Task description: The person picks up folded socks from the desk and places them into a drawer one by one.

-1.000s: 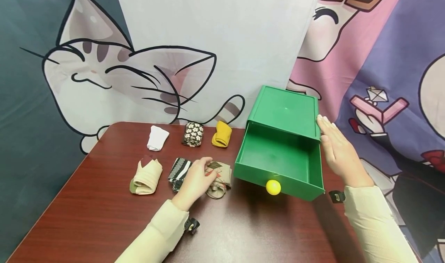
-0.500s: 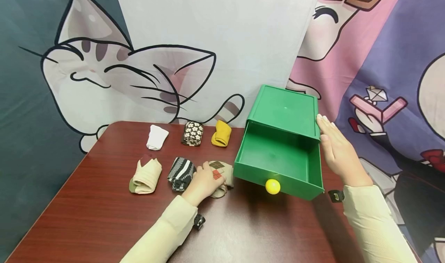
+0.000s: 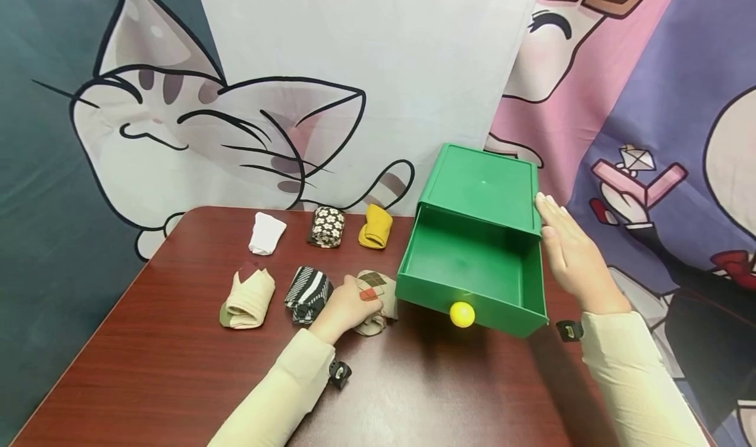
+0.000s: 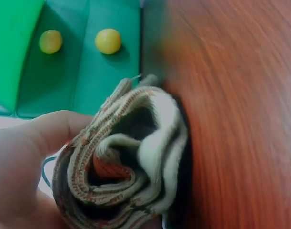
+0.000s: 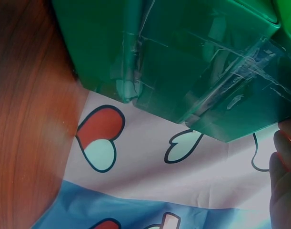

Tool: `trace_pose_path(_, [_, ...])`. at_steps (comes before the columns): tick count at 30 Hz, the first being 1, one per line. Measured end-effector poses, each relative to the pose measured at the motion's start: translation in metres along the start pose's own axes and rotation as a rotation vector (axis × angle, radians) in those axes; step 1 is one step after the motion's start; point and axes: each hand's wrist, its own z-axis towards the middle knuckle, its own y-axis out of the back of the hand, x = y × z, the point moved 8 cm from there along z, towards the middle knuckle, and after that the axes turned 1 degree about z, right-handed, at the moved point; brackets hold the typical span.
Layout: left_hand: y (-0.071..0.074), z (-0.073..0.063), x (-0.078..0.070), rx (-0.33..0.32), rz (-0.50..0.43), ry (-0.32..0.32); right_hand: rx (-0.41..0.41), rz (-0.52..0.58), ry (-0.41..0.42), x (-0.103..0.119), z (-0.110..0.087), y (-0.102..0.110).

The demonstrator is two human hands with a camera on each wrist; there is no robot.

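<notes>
My left hand (image 3: 348, 308) grips a rolled beige argyle sock (image 3: 378, 293) on the table, just left of the green drawer unit (image 3: 481, 188). In the left wrist view the sock's coiled end (image 4: 126, 157) shows, with thumb and fingers around its left side. The unit's top drawer (image 3: 472, 270) is pulled out and has nothing in it; a yellow ball knob (image 3: 462, 314) sits on its front. My right hand (image 3: 575, 256) rests with straight fingers against the unit's right side. Only a few of its fingers show in the right wrist view.
Other rolled socks lie about: black-and-white striped (image 3: 308, 295), cream (image 3: 249, 299), white (image 3: 268, 234), flowered black (image 3: 327, 226) and yellow (image 3: 375, 226). A printed cloth (image 3: 378, 60) hangs behind the dark red table (image 3: 147, 368). Clear tape (image 5: 131, 57) covers seams on the unit's side.
My left hand has moved right and closed on the argyle sock, baring the striped sock beside it. The right hand and the drawer unit have stayed in place.
</notes>
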Motion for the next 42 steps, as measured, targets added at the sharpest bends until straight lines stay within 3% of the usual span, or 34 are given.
trace_pose_path(4, [0.003,-0.001,0.001,0.021,-0.111,0.008,0.003,-0.001,-0.005,-0.001,0.0,0.0])
trace_pose_path(8, [0.009,-0.003,0.002,0.012,-0.285,0.015,0.005,-0.004,-0.006,-0.001,0.0,0.0])
trace_pose_path(12, [0.02,-0.005,-0.001,-0.013,-0.466,-0.007,0.005,-0.005,-0.007,0.0,0.0,0.0])
trace_pose_path(17, [0.036,-0.006,-0.003,-0.039,-0.596,-0.027,0.004,-0.004,-0.008,0.0,0.0,0.001])
trace_pose_path(22, [0.053,-0.006,-0.006,-0.039,-0.656,-0.053,0.006,-0.009,0.001,0.0,0.0,0.002])
trace_pose_path(29, [0.081,-0.009,-0.018,-0.03,-0.654,-0.099,0.023,-0.014,0.028,0.0,0.001,0.001])
trace_pose_path(39, [0.118,-0.014,-0.055,-0.016,-0.75,-0.211,0.026,-0.003,0.02,-0.001,0.001,0.0])
trace_pose_path(42, [0.127,-0.018,-0.07,-0.022,-0.729,-0.222,0.032,-0.013,0.015,-0.001,0.001,0.001])
